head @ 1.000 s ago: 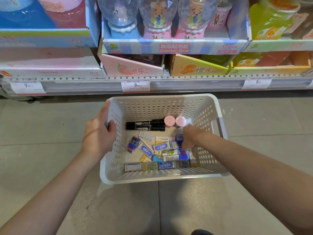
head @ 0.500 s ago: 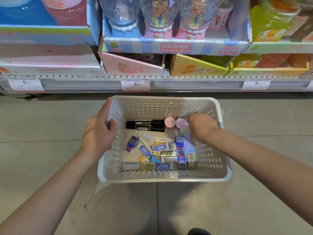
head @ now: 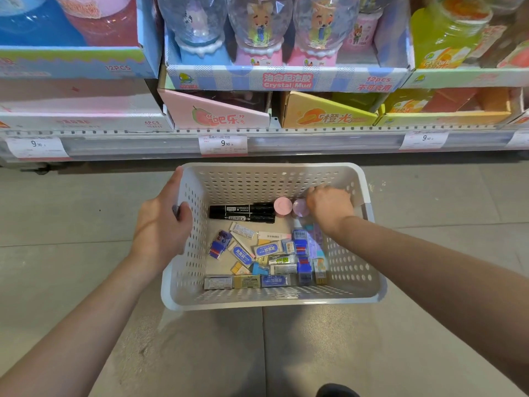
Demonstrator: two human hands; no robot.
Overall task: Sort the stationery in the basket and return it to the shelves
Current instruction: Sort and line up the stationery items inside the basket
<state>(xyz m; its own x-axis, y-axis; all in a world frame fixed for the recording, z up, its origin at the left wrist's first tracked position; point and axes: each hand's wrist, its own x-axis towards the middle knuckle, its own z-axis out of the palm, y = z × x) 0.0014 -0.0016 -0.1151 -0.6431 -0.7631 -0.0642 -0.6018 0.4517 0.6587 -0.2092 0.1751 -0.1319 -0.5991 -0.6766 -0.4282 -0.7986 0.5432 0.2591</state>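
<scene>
Just left of the right hand (head: 329,206) sits the lilac jar (head: 299,208)

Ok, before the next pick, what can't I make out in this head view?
- Right hand fingertips: hidden behind the hand itself, so any grip is unclear.
- Lilac round item: half covered by that hand.
- Eraser labels: too small to read.
- Items under the right forearm: hidden.
- Left hand fingers: hidden behind the basket wall.
</scene>
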